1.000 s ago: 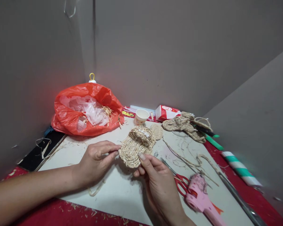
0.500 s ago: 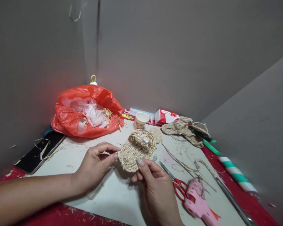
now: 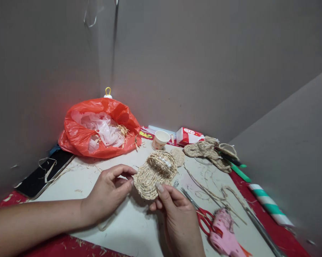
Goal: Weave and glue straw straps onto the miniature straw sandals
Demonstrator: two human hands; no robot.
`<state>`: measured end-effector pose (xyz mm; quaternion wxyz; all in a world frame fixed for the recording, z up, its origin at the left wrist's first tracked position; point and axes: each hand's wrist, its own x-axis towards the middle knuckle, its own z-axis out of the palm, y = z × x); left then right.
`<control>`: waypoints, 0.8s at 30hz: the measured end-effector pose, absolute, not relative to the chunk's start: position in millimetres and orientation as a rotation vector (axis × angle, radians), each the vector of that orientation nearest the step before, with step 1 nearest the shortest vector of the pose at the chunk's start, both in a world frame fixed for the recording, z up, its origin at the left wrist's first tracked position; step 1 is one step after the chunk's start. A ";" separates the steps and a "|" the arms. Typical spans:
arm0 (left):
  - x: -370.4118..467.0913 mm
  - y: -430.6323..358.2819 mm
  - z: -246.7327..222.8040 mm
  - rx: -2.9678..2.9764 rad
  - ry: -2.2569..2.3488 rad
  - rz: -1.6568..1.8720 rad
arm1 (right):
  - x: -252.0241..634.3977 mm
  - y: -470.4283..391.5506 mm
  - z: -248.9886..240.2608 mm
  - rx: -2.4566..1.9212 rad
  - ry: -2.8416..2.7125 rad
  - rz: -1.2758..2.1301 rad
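Observation:
A small woven straw slipper (image 3: 147,180), with pearl-like beads along its strap, is held above the white board. My left hand (image 3: 110,191) pinches its left edge between thumb and fingers. On the near right edge, my right hand (image 3: 177,214) grips it with the thumb on top and the fingers beneath. Behind the slipper lies a round woven straw disc (image 3: 178,156), partly covered by it in this view. Red-handled scissors (image 3: 204,217) and a pink glue gun (image 3: 224,232) are to the right of my right hand.
A red plastic bag (image 3: 78,142) with straw scraps stands back left, beside a phone (image 3: 43,175). Farther back are a paper cup (image 3: 161,140) and a red-and-white box (image 3: 189,136). More woven slippers (image 3: 204,148) and straw cord (image 3: 204,185) lie right. Grey panels enclose the table.
The whole view has shifted slightly, so most things sit a little lower in the picture. Both hands keep their hold on the slipper, which is nearly still.

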<state>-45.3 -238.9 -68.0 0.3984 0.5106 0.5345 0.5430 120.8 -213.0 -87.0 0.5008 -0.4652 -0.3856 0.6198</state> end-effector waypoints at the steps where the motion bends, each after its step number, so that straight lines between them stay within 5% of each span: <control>1: -45.8 -239.2 -68.6 1.320 1.355 1.387 | 121.0 -213.0 -87.7 -1.122 -0.934 1.498; 24: -47.2 -234.9 -63.9 0.912 1.221 1.444 | 119.9 -213.3 -93.5 -1.121 -0.966 1.461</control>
